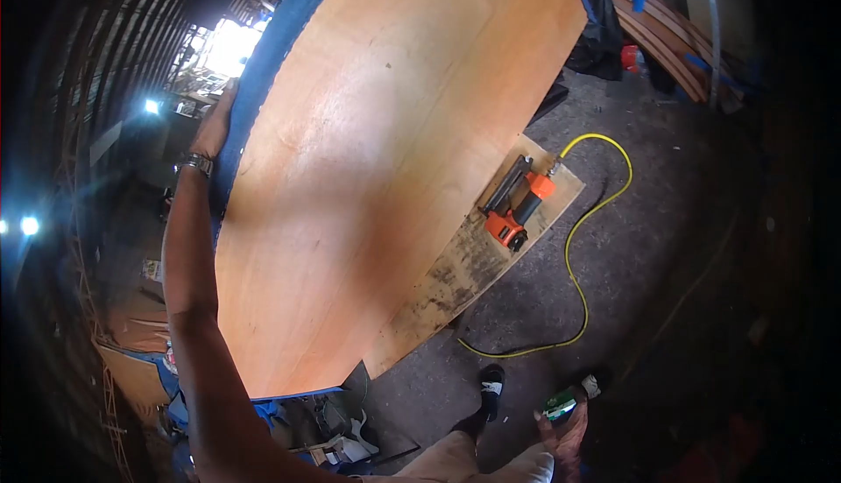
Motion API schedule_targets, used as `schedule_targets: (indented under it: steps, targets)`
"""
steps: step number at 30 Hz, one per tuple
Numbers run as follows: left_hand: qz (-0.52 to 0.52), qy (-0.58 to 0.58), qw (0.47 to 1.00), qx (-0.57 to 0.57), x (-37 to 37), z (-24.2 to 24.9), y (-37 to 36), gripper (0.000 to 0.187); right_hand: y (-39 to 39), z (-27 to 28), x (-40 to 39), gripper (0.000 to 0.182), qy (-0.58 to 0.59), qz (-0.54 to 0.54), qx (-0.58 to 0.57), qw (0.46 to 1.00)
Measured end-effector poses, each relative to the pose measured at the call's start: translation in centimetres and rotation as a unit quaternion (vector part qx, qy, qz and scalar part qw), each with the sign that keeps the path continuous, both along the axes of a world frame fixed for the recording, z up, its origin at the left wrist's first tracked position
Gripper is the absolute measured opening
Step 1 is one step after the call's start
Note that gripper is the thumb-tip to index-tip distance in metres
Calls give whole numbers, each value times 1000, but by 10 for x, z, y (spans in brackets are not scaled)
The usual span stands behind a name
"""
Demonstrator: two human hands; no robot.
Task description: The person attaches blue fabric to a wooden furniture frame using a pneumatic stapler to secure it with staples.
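Large plywood panel [377, 159] fills the centre of the head view, lying flat, with a blue-taped edge [254, 89] running up its left side toward 11 o'clock. It sits on top of a second, rougher board [455, 282] whose stained strip sticks out at 4 o'clock.

Left hand [215, 128] is at 10 o'clock on the panel, arm fully extended, palm and fingers wrapped over the blue edge; looks like a firm hold on the rim, though the fingertips are hidden behind it. Wristwatch [197, 163] sits just below the hand.

Right hand [565, 426] is down at 5 o'clock near the hip, well apart from the panel, closed around a small green-and-white bottle [561, 406].

Orange nail gun [517, 207] lies on the exposed strip of the lower board at 3 o'clock, nobody touching it. Its yellow air hose [583, 246] loops across the concrete floor [666, 246] toward 5 o'clock.

Progress, as a judgement: panel is laid on the base and being positioned or steadied from the far edge. No fasteners can be made out on the face. With the gun parked, fixing seems not yet started, and alignment appears to be the step in hand.

Person's sandalled foot [491, 387] at 6 o'clock; stacked curved timber strips [666, 32] at 1 o'clock.
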State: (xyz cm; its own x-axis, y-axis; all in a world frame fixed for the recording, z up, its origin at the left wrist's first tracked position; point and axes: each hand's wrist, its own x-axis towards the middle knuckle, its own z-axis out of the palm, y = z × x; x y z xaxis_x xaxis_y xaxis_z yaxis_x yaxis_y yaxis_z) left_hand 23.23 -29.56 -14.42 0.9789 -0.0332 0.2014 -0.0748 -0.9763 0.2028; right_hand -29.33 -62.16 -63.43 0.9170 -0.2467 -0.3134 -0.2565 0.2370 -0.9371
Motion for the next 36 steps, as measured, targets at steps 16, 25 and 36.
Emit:
schedule_targets:
  steps: [16,25,36]
  targets:
    - [-91,-212,960,157,-29,-20,-37,45,-54,51,52,79,21,-46,188,981]
    - [-153,-65,977,136,-6,-4,-37,63,-72,65,115,73,-93,105,-133,981]
    - [-209,76,974,32,105,-31,-34,88,72,3,299,70,-115,437,-373,810]
